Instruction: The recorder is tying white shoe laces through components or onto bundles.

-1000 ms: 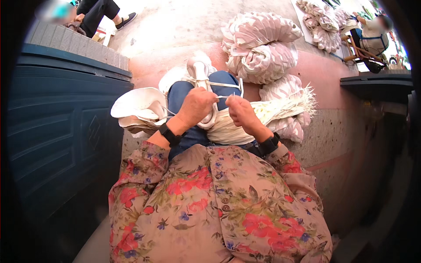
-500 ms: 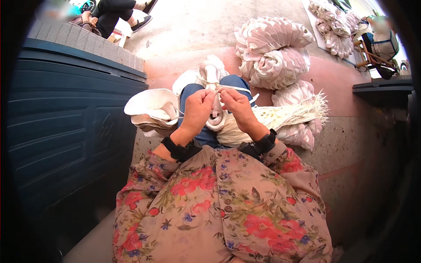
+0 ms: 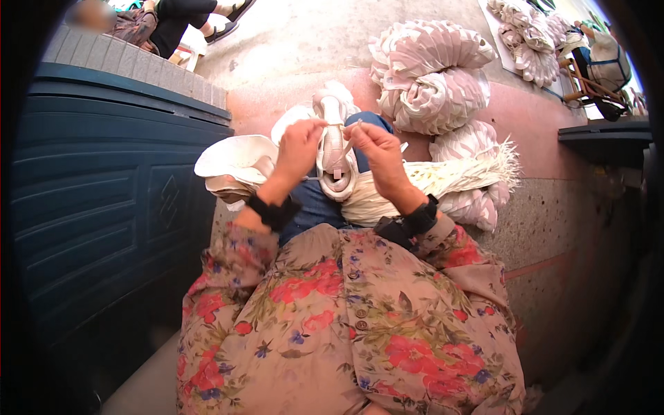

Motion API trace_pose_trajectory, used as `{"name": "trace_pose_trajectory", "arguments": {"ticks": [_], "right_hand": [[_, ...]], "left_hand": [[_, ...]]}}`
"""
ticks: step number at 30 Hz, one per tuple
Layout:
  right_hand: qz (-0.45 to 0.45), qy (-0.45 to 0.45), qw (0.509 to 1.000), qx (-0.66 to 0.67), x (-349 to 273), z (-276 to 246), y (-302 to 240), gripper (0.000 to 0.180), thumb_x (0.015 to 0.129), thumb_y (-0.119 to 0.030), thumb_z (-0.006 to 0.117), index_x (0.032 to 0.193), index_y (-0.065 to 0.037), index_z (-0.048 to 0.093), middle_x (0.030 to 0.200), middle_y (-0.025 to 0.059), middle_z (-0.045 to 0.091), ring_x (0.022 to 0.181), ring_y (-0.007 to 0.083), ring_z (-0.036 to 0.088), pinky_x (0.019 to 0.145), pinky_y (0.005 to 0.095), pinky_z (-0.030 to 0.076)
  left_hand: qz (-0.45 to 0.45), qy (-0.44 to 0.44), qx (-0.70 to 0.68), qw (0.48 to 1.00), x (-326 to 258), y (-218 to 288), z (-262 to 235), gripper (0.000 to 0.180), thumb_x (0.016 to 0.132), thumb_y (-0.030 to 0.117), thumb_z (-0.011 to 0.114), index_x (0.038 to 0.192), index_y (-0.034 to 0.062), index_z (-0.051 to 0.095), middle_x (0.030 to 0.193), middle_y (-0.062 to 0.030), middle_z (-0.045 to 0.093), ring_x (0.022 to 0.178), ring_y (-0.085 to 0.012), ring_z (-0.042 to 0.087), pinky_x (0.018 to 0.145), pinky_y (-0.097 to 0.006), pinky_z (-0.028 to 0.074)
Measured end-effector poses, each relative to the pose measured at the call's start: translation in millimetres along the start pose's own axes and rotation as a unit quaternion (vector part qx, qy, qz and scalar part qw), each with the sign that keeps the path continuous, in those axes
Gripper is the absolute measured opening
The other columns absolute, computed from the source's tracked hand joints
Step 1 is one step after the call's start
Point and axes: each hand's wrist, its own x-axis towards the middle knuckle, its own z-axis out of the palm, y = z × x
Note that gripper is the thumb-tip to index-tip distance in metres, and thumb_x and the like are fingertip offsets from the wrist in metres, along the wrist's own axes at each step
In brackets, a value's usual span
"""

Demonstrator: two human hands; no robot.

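Between my knees stands a white and pale pink shoe upper [image 3: 332, 147], its opening toward me and a small tag inside. My right hand [image 3: 379, 153] pinches a thin white shoelace [image 3: 351, 136] just right of the upper's lacing. On the other side my left hand [image 3: 299, 152] is closed, thumb and finger together close by the lacing; what they pinch is too small to make out. A thick bundle of cream laces [image 3: 443, 178] lies over my right thigh and beyond. To my left sit several nested white shoe uppers [image 3: 232, 164].
Coiled stacks of pale uppers [image 3: 432, 79] rest on the floor ahead to the right, with another pile [image 3: 529, 41] farther back. A dark blue panelled cabinet [image 3: 104, 200] closes off my left. One person [image 3: 183, 21] sits far left, and a wooden chair [image 3: 588, 83] stands far right.
My hands have moved apart from over the shoe upper, the left going outward and up, the right slightly outward. More of the upper shows between them.
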Motion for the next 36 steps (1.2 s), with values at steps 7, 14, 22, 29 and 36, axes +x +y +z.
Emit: {"name": "trace_pose_trajectory", "arguments": {"ticks": [7,14,22,29,36], "right_hand": [[-0.110,-0.099,0.987,-0.065,16.4,-9.2,-84.9,0.021,0.087,-0.018,0.050,0.090,0.001,0.059,0.072,0.0022,0.061,0.071,0.0080,0.054,0.070,0.0217,0.042],[-0.332,0.049,0.930,-0.149,16.7,-31.0,-183.6,0.017,0.088,-0.015,0.046,0.092,-0.003,0.058,0.070,0.0049,0.060,0.063,0.0104,0.055,0.070,0.0244,0.039],[-0.415,-0.206,0.886,0.009,48.5,-54.3,-257.0,0.024,0.089,-0.019,0.045,0.103,-0.002,0.053,0.070,0.0039,0.054,0.069,0.0128,0.052,0.079,0.0309,0.039],[-0.289,-0.108,0.912,-0.270,15.9,-46.2,-194.1,0.023,0.089,-0.016,0.043,0.098,0.004,0.053,0.072,0.0085,0.058,0.063,0.0139,0.054,0.081,0.0331,0.043],[-0.150,-0.266,0.779,-0.547,20.9,-20.5,-7.4,0.013,0.079,-0.011,0.055,0.086,0.000,0.057,0.077,0.0124,0.058,0.070,0.0250,0.057,0.065,0.0340,0.045]], "left_hand": [[0.147,-0.180,0.402,0.886,63.3,-31.4,-7.1,0.013,0.070,0.012,0.059,0.082,0.0090,0.061,0.085,-0.0132,0.058,0.084,-0.0292,0.053,0.077,-0.037,0.042],[0.093,-0.198,0.544,0.810,59.2,-27.5,-3.4,0.014,0.072,0.006,0.050,0.082,0.0051,0.060,0.077,-0.0157,0.061,0.078,-0.0331,0.057,0.068,-0.040,0.047],[-0.097,-0.080,0.208,0.970,57.8,-57.5,18.2,0.017,0.073,0.013,0.047,0.082,0.0021,0.057,0.080,-0.0167,0.059,0.074,-0.0270,0.056,0.060,-0.036,0.044],[-0.380,-0.221,0.084,0.894,66.6,-33.0,-1.1,0.025,0.073,0.031,0.055,0.076,0.0062,0.055,0.080,-0.0059,0.052,0.073,-0.0166,0.046,0.047,-0.029,0.034],[-0.328,-0.223,0.074,0.915,63.7,-28.7,-1.1,0.024,0.072,0.025,0.062,0.075,0.0022,0.056,0.070,-0.0054,0.056,0.064,-0.0141,0.053,0.052,-0.027,0.043]]}}
